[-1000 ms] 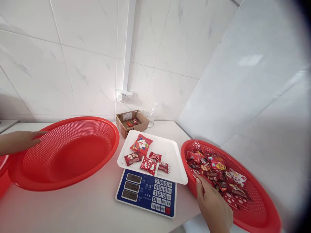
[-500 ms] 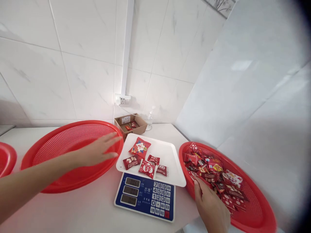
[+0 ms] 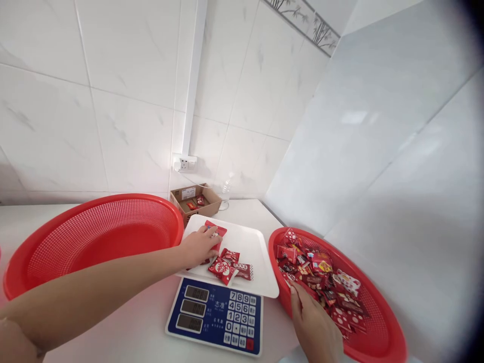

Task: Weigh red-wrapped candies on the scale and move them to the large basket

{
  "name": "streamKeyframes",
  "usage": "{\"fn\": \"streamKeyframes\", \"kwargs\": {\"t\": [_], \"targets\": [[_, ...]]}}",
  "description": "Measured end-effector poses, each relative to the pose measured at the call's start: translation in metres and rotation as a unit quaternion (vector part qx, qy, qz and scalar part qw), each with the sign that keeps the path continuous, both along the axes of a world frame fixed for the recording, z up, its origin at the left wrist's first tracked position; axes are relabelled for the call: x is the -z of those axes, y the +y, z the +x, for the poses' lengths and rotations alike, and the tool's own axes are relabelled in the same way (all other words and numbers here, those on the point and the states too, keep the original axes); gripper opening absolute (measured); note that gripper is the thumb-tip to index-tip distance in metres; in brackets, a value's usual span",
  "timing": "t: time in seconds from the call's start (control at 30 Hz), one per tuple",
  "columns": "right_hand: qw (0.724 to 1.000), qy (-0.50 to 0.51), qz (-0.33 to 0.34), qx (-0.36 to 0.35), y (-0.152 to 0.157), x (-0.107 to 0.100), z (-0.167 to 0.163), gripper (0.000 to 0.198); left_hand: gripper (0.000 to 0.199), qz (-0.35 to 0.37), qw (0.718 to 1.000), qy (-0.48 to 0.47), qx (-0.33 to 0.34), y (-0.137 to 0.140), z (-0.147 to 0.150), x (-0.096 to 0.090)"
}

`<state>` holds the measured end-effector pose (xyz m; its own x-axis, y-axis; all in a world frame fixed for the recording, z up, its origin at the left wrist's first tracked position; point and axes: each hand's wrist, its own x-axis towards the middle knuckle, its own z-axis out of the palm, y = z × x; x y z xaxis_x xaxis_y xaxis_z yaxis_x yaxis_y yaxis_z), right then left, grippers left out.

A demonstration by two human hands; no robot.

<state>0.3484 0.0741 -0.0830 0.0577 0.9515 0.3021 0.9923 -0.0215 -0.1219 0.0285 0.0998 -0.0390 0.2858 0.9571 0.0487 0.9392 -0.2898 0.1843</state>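
Observation:
My left hand is over the left part of the white scale tray, its fingers curled around a red snack packet. A dark red packet is mostly hidden under that hand. To the right of it lie a red-and-white packet, a small red packet and a dotted-end packet. My right hand is closed on the near left rim of the right red basket, thumb on top; its other fingers are partly hidden. Several red-wrapped snacks fill this basket.
The blue scale panel with keys and displays sits in front of the tray. A large red basket stands on the left. Behind are a cardboard box with small packets, a clear plastic bottle and a wall socket.
My left hand has moved right, from above the left basket onto the packets on the tray. My right hand stays at the right basket's rim. The view has shifted slightly.

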Motion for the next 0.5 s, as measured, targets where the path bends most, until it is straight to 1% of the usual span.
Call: {"fn": "streamKeyframes", "kwargs": {"t": [0.13, 0.27, 0.4, 0.5], "targets": [[1.000, -0.001, 0.002, -0.005, 0.000, 0.000, 0.000, 0.054, 0.032, 0.021, 1.000, 0.005, -0.003, -0.001, 0.001, -0.002], [1.000, -0.002, -0.003, 0.001, -0.001, 0.000, 0.000, 0.052, 0.031, 0.012, 1.000, 0.002, -0.018, 0.001, 0.001, -0.003], [1.000, 0.000, -0.006, 0.002, 0.000, 0.000, 0.000, 0.052, 0.029, 0.011, 1.000, -0.022, -0.013, 0.007, -0.003, -0.003], [1.000, 0.006, -0.007, 0.005, 0.001, 0.001, 0.000, 0.053, 0.029, 0.028, 0.998, -0.052, -0.022, 0.012, -0.010, -0.006]]}}
